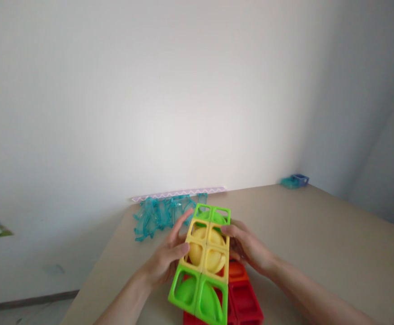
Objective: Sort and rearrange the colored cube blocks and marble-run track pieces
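Between my two hands is a panel of joined plastic blocks (205, 245), yellow in the middle and green at both ends, with curved channels inside. It is held up at a tilt. My left hand (164, 257) grips its left edge, thumb on the yellow part and index finger stretched along the side. On the right edge, my right hand (247, 243) has its thumb on the upper yellow block and its fingers behind. Under the panel lie red blocks (246, 300) and an orange block (237, 271), partly covered by it.
Clear turquoise track pieces (163, 214) are heaped at the back left of the table. Behind them a pale purple zigzag strip (179, 193) lies along the wall. A blue block (300, 179) and a turquoise piece (289, 182) stand in the far right corner.
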`<state>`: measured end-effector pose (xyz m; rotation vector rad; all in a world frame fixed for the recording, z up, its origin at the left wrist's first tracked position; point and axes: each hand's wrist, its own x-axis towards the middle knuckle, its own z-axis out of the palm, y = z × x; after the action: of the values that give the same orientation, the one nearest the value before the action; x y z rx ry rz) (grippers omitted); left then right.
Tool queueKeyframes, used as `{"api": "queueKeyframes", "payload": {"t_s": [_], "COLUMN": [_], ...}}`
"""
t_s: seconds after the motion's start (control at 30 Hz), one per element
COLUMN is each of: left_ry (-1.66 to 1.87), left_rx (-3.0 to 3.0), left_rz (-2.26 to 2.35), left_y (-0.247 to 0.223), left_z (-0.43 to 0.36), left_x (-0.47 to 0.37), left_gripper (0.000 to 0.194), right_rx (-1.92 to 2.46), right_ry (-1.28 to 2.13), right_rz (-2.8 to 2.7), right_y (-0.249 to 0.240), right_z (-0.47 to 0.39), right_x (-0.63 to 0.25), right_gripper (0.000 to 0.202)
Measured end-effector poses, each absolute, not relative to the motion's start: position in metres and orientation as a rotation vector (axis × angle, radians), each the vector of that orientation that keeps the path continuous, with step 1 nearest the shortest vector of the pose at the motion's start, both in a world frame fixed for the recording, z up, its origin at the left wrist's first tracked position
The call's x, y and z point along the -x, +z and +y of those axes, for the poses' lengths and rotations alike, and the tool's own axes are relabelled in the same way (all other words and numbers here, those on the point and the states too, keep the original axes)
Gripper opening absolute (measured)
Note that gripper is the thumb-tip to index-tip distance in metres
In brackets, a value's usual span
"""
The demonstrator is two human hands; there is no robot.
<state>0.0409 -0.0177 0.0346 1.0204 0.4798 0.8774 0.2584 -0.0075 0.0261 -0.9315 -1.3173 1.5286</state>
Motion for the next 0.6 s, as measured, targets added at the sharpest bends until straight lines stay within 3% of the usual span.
{"api": "queueKeyframes", "payload": {"t_s": [0.23, 0.6], "left_ry": [0.824, 0.855], "left_rx": [-1.129, -1.100], "left_rz": [0.488, 0.458], "left_y": [0.0405, 0.0401], "left_z": [-0.0200, -0.0220], "left_x": [-0.0433, -0.0483], "left_gripper": [0.059, 0.055], "right_rx": [1.094, 0.991], "right_ry": [1.461, 1.547], "right_rz": [-1.430, -1.369], "right_y": [0.0359, 0.0379], "right_z": [-0.0124, -0.0122], "right_x": [-0.2515, -0.2538], "right_gripper": [0.040, 0.043]}}
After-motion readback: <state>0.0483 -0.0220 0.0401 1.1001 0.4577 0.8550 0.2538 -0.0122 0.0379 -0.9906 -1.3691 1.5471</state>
